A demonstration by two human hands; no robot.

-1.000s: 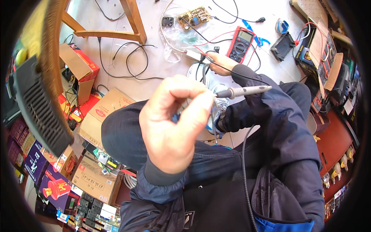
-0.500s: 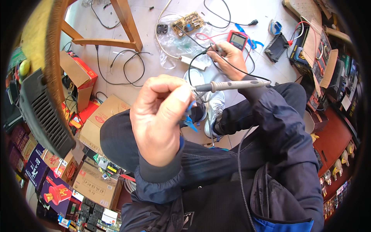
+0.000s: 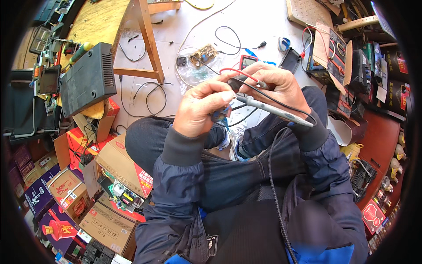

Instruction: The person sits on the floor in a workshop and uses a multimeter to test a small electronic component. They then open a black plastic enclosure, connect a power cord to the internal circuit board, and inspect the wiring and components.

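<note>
Head view: the left hand (image 3: 198,105) pinches its fingertips together at the tip end of a slim grey plastic test probe (image 3: 276,110), any smaller part there being hidden; the right hand (image 3: 281,86) curls round a slender dark probe (image 3: 238,84) with a red rubbery lead (image 3: 241,72). Beyond, a red-rimmed multimeter (image 3: 248,61) lies on the pale tiled floor (image 3: 250,26), partly covered. A tugged lead or slackened pinch could make either tip slip.

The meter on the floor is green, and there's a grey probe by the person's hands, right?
Not quite: the meter on the floor is red, not green, as the head view shows. There is a grey probe by the left hand and right hand, as you said.
</note>
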